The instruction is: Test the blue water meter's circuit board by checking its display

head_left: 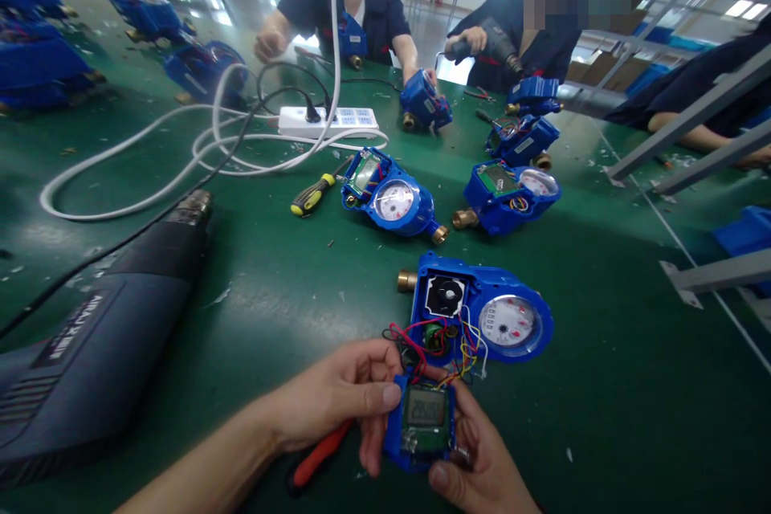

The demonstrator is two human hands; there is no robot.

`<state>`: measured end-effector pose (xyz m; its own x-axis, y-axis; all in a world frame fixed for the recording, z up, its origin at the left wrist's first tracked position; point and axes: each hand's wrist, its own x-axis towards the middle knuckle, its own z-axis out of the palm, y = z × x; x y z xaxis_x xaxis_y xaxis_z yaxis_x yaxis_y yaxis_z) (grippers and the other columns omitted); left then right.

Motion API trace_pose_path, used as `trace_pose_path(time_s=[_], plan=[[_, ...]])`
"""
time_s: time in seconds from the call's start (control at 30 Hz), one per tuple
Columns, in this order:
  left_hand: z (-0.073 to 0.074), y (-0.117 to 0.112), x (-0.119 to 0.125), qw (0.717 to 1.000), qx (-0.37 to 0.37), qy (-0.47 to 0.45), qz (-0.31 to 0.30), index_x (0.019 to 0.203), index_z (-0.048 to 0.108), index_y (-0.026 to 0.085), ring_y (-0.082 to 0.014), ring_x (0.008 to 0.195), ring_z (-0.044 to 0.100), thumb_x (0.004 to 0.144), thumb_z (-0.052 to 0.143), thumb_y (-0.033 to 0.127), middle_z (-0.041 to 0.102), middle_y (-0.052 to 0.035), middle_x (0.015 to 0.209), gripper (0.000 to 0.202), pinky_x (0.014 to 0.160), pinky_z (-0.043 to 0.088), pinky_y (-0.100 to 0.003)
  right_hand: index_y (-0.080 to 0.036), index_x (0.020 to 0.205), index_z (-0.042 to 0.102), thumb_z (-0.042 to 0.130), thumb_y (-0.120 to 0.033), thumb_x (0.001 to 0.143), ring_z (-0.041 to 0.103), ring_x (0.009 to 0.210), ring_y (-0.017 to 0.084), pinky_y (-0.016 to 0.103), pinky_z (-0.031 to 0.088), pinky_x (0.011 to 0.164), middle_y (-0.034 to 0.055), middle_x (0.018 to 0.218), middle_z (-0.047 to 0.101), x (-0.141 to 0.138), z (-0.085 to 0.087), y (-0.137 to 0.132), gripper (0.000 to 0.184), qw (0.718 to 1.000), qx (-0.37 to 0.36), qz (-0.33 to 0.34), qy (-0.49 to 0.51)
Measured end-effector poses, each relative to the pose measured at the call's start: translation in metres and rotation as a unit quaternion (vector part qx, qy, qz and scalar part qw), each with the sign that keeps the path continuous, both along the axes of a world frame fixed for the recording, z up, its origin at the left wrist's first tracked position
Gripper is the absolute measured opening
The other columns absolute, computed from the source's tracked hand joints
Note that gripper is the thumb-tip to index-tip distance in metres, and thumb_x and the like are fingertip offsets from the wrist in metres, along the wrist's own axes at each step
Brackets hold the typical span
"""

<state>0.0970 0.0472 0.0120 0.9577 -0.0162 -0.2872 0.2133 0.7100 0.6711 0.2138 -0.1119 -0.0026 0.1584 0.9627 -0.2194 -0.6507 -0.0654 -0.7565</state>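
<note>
A blue housing with a green circuit board and a small grey display (pixel 425 408) is held low in front of me. My left hand (pixel 346 397) pinches its left edge with thumb and fingers. From the right, my right hand (pixel 473 450) grips the same piece, thumb near the lower corner. Red, yellow, black and white wires run from it into an opened blue water meter (pixel 518 279) just beyond, with a round dial and a brass fitting. A red-handled tool (pixel 319 458) lies on the table, partly hidden by my left hand.
Two more blue meters (pixel 394 199) (pixel 511 189) sit farther back beside a yellow-black screwdriver (pixel 313 194). A large heat gun (pixel 120 321) lies at left. A white power strip (pixel 295 122) and looping cables cross the green table. Co-workers handle meters opposite; metal struts (pixel 723 273) stand right.
</note>
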Motion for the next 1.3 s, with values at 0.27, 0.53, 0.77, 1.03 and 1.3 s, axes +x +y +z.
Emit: trace_pose_path(time_s=[0.27,0.53,0.77,1.03,1.3], plan=[[0.004,-0.003,-0.002,0.995,0.098,-0.005,-0.024,0.088,0.038,0.016,-0.0059,0.04,0.053,0.087,0.048,0.037,0.058,0.0014,0.061,0.024,0.038,0.04,-0.012,-0.027,0.125,0.039,0.071,-0.036,0.072,0.049,0.117,0.023,0.036,0.036,0.099,0.0089,0.122,0.055,0.005,-0.002,-0.003,0.063,0.999,0.011,0.035,-0.012],[0.02,0.002,-0.01,0.895,0.445,0.013,0.039,0.092,0.054,0.015,-0.0071,0.056,0.054,0.089,0.044,0.03,0.055,0.001,0.065,0.018,0.053,0.043,-0.018,-0.022,0.126,0.038,0.072,-0.041,0.067,0.049,0.116,0.027,0.041,0.035,0.1,0.0119,0.117,0.058,0.003,-0.003,-0.001,0.071,1.0,-0.02,0.017,-0.014],[0.005,-0.003,-0.016,0.728,0.678,-0.067,0.069,0.102,0.049,0.018,-0.0089,0.062,0.052,0.09,0.035,0.016,0.056,-0.0003,0.075,0.018,0.056,0.039,-0.02,-0.022,0.125,0.038,0.072,-0.043,0.067,0.049,0.117,0.026,0.038,0.038,0.098,0.0116,0.124,0.054,0.0,0.001,-0.001,0.07,0.996,-0.07,0.001,-0.059],[-0.006,-0.015,-0.013,0.665,0.743,-0.039,0.067,0.098,0.043,0.017,-0.0149,0.063,0.052,0.086,0.031,0.011,0.055,-0.0038,0.078,0.018,0.052,0.039,-0.026,-0.022,0.125,0.037,0.076,-0.041,0.063,0.051,0.115,0.028,0.038,0.04,0.096,0.0128,0.12,0.056,-0.006,0.001,-0.003,0.076,0.995,-0.091,-0.006,-0.038],[0.009,-0.007,-0.01,0.829,0.553,0.013,0.085,0.089,0.051,0.018,-0.0085,0.06,0.049,0.092,0.031,0.028,0.054,0.0005,0.07,0.023,0.057,0.04,-0.019,-0.02,0.118,0.047,0.073,-0.043,0.063,0.056,0.108,0.029,0.042,0.035,0.099,0.0105,0.106,0.064,-0.001,0.001,0.003,0.065,0.999,-0.042,-0.003,0.005]])
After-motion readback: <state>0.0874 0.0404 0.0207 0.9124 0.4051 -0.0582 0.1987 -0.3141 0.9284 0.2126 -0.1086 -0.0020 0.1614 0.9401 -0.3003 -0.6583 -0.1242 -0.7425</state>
